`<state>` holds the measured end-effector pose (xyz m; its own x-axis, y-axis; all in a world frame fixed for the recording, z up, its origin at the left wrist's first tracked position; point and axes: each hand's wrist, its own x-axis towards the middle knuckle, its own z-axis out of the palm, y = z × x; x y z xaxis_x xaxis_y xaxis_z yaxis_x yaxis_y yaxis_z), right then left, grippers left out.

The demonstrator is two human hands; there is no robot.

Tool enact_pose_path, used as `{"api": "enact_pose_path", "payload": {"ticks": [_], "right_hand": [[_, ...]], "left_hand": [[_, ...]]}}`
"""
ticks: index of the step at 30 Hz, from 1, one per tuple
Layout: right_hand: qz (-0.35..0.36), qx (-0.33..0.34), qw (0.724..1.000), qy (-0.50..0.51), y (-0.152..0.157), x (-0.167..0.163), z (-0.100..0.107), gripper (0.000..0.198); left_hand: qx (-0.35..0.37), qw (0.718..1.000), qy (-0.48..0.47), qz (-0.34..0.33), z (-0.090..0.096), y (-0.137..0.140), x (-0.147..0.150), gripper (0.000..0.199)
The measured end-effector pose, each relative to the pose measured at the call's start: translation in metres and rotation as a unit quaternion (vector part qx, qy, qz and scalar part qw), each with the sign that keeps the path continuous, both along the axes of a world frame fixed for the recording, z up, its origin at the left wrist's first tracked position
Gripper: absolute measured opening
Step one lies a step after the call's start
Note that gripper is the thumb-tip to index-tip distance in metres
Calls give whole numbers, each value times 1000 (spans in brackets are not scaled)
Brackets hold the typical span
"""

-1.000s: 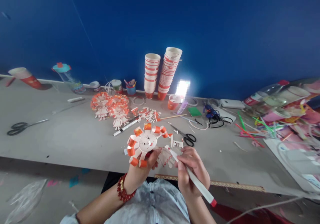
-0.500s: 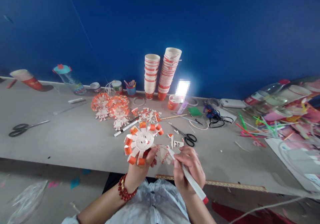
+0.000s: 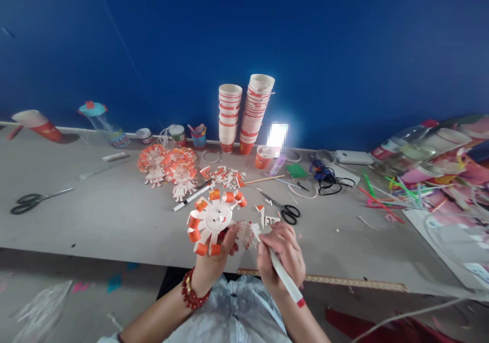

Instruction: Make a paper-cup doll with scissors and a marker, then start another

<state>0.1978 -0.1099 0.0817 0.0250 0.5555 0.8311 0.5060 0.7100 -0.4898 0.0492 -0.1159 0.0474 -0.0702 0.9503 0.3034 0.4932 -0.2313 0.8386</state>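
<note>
Held in my left hand [image 3: 216, 254] is a paper cup doll [image 3: 218, 216], with a drawn face and a ring of curled orange-and-white strips around it. Its white body, marked with red wavy lines, points to the right. My right hand [image 3: 281, 254] grips a white marker [image 3: 284, 276] with a red end. The marker's tip is at the doll's body; whether it touches I cannot tell. Beyond my right hand lie white paper scraps [image 3: 267, 218] and black-handled scissors [image 3: 286, 211]. Several similar dolls [image 3: 168, 167] lie to the left.
Two tall stacks of paper cups [image 3: 230, 113] stand by the blue wall, near a glowing light [image 3: 277, 138]. A second pair of scissors [image 3: 38, 200] lies far left. Colourful straws and scraps [image 3: 412, 195] pile up at right. A black-and-white marker [image 3: 193, 196] lies beyond the doll.
My right hand and its marker have shifted slightly left, along the doll's body. My left hand still holds the doll, and the whole view has moved a little.
</note>
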Motion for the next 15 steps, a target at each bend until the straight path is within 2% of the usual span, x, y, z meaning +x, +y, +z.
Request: {"api": "enact_pose_path", "payload": {"ticks": [4,8,10,15], "right_hand": [[13,7,1000,-6,4,-5,1,26],[-2,0,1000,-12,2,1,-2,23],[-14,-4,1000,-16,-1,5,-3,21],[-20,-3,1000,-2,-4,6,-2,22]], "left_hand": [[74,994,70,-25,-2,-1,-3,24],[204,962,180,15,-9,-1,-8,32],[212,957,197,22,-12,0,-10,31],[159,972,169,13,-16,-1,-10,29]]}}
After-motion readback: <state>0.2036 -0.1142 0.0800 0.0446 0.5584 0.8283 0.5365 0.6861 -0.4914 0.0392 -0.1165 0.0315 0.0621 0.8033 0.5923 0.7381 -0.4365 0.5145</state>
